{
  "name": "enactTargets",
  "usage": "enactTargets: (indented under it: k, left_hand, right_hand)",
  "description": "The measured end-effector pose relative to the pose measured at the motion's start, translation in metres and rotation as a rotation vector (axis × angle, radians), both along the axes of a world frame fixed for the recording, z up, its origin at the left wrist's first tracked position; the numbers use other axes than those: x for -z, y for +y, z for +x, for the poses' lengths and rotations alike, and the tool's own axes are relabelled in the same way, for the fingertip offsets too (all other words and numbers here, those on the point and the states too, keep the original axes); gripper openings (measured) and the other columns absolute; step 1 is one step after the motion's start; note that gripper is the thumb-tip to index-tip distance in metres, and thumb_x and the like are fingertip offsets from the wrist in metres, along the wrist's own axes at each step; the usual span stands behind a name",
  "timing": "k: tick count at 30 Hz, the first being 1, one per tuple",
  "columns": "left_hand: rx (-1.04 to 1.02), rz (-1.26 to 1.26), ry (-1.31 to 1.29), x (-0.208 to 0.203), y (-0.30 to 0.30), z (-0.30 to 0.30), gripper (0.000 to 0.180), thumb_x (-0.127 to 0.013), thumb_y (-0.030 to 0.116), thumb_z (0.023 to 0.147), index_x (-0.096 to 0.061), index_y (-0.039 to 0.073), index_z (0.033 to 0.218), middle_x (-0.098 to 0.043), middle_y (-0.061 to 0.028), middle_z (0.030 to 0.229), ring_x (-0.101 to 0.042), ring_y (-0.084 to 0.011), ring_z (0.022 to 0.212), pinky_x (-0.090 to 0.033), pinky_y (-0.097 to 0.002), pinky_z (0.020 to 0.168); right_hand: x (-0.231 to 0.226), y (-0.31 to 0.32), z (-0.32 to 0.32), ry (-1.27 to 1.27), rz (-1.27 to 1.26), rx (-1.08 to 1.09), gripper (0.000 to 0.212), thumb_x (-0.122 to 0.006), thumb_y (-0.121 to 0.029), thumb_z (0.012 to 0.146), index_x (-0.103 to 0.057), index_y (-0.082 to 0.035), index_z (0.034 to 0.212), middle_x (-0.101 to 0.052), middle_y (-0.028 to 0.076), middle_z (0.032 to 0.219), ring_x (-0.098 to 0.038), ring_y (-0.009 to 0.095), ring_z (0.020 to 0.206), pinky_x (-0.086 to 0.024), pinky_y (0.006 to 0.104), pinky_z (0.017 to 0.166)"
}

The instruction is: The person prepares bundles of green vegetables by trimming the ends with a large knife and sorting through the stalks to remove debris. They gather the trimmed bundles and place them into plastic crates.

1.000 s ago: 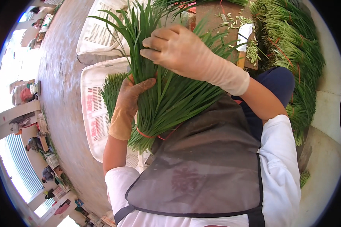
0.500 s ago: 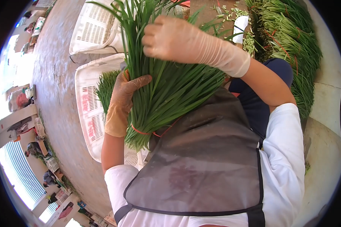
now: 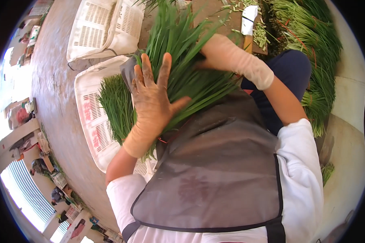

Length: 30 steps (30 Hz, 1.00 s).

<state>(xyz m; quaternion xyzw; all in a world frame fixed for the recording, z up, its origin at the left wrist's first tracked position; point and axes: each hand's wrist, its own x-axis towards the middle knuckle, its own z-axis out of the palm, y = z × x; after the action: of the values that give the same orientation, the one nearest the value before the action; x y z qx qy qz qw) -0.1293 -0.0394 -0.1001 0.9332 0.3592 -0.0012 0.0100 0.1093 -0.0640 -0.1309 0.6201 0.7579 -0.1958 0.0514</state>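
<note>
A large bunch of garlic chives [image 3: 209,87] lies across my lap, its leaves fanned upward and to the right. On the bunch's left side rests my gloved left hand [image 3: 153,97], open, with fingers spread and thumb apart. My gloved right hand [image 3: 217,50] is at the upper right side of the leaves; its fingers are smeared by motion and partly hidden, so their grip cannot be made out. Just below my left hand a bit of red tie [image 3: 162,140] shows near the bunch's stem end. The stem ends are mostly behind my left wrist.
At left, a white crate [image 3: 85,117] holds more chives [image 3: 117,107]; another white crate [image 3: 91,24] stands beyond it. A knife [image 3: 248,24] with a wooden handle lies among cut stem pieces [image 3: 261,36]. Stacked chives [image 3: 312,44] line the right side.
My left hand has let go of the bunch's side and spread open over it. My right hand has moved right and lower, off the leaves' top. The leaves have shifted.
</note>
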Motion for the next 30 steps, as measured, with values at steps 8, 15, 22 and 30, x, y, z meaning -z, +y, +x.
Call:
enactTargets:
  k: [8, 15, 22, 30]
  left_hand:
    - [-0.299, -0.498, -0.631, 0.022, 0.075, -0.029, 0.078, -0.071, 0.006, 0.076, -0.032, 0.0, 0.143, -0.06, -0.0194, 0.122, -0.063, -0.0261, 0.104, -0.05, -0.0321, 0.092]
    - [-0.689, -0.917, -0.96, 0.012, 0.088, -0.05, 0.036, -0.068, 0.001, 0.077, -0.058, -0.003, 0.111, -0.068, -0.0125, 0.096, -0.067, -0.0206, 0.077, -0.057, -0.0316, 0.071]
    - [-0.688, -1.063, -1.165, -0.001, 0.07, -0.044, 0.031, -0.068, -0.003, 0.077, -0.059, -0.002, 0.107, -0.068, -0.0105, 0.094, -0.067, -0.0188, 0.075, -0.058, -0.0292, 0.068]
    - [-0.611, -0.994, -1.159, 0.002, 0.049, -0.034, 0.032, -0.071, -0.004, 0.077, -0.06, -0.001, 0.107, -0.068, -0.0079, 0.096, -0.064, -0.0137, 0.079, -0.054, -0.0264, 0.076]
  right_hand:
    - [-0.014, -0.003, -0.039, 0.286, 0.93, -0.228, 0.057, -0.065, -0.038, 0.082, -0.051, -0.015, 0.132, -0.064, 0.008, 0.098, -0.064, 0.025, 0.088, -0.051, 0.0383, 0.079]
    - [0.064, -0.024, 0.011, -0.066, 0.365, -0.055, 0.016, -0.063, -0.01, 0.075, -0.07, -0.007, 0.089, -0.065, 0.01, 0.066, -0.069, 0.028, 0.067, -0.055, 0.0403, 0.059]
    - [0.029, -0.02, 0.137, -0.422, 0.392, 0.426, 0.021, -0.066, -0.01, 0.077, -0.064, -0.004, 0.097, -0.067, 0.013, 0.092, -0.067, 0.031, 0.088, -0.055, 0.0399, 0.076]
    - [-0.073, -0.033, 0.001, 0.312, 1.011, 0.018, 0.021, -0.07, -0.01, 0.073, -0.068, -0.008, 0.093, -0.068, 0.005, 0.105, -0.061, 0.028, 0.099, -0.046, 0.0365, 0.083]
